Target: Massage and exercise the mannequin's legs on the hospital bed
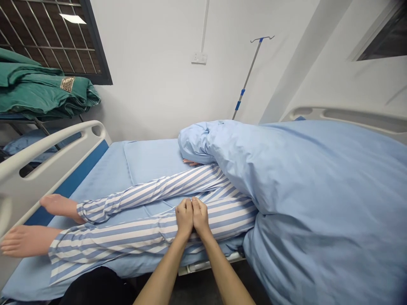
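Note:
My left hand [184,215] and my right hand [200,214] are side by side, thumbs touching, over the near thigh. Both are closed with fingers curled under; whatever they hold, if anything, is hidden. Below them are blue-and-white striped trousers [127,231] on a lying figure that looks like a care manikin. Its bare feet [32,241] point left, the far leg slightly apart from the near one. A light-blue quilt [302,169] is heaped over the upper body at the right. Fingertips of the figure's hand [190,162] show beneath the quilt's edge.
The bed has a blue sheet [152,156], a pale footboard [63,156] at left and a matching headboard [349,113] at right. Behind stands an IV pole [251,72]. Folded green cloth [44,91] lies on a rack by the barred window. The quilt hangs over the near bedside.

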Motion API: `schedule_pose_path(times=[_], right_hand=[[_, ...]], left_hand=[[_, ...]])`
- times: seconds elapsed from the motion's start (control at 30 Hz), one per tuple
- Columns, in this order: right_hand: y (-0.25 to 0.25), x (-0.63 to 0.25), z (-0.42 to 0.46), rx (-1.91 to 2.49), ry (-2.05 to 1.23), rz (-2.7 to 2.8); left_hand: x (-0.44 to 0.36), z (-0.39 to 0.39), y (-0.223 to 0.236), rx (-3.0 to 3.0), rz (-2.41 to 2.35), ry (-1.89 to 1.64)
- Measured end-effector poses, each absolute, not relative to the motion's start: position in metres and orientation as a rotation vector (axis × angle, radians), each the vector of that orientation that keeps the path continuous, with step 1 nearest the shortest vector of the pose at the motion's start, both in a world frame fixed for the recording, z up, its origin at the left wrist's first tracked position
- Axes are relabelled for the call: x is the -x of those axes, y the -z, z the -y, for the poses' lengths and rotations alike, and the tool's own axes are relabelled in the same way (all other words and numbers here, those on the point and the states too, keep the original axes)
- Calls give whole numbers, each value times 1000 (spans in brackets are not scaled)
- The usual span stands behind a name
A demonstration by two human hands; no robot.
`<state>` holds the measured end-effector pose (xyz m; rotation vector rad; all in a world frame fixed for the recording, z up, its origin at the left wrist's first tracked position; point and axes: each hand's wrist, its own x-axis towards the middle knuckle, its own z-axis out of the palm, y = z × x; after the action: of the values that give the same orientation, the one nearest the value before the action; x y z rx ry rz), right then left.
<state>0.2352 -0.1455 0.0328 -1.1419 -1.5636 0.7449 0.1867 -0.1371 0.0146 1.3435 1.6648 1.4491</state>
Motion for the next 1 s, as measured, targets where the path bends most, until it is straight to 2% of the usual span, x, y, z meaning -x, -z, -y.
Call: schedule_pose_path(times=[0.33,0.57,0.87,1.0], right_hand=[[-38,-265,132,1197,-620,1645],[-20,-268,134,1269,-522,1691],[-21,-275,130,1143,-717,1430],[-19,-278,129,1117,-751,1350]], left_hand=[[-188,136,-14,-1450,-1663,-1375],[-190,137,-10,-1443,-1663,-1411],[-208,119,-47,-970,-1155,-1441],[-217,122,-47,-1134,-1293,-1543]])
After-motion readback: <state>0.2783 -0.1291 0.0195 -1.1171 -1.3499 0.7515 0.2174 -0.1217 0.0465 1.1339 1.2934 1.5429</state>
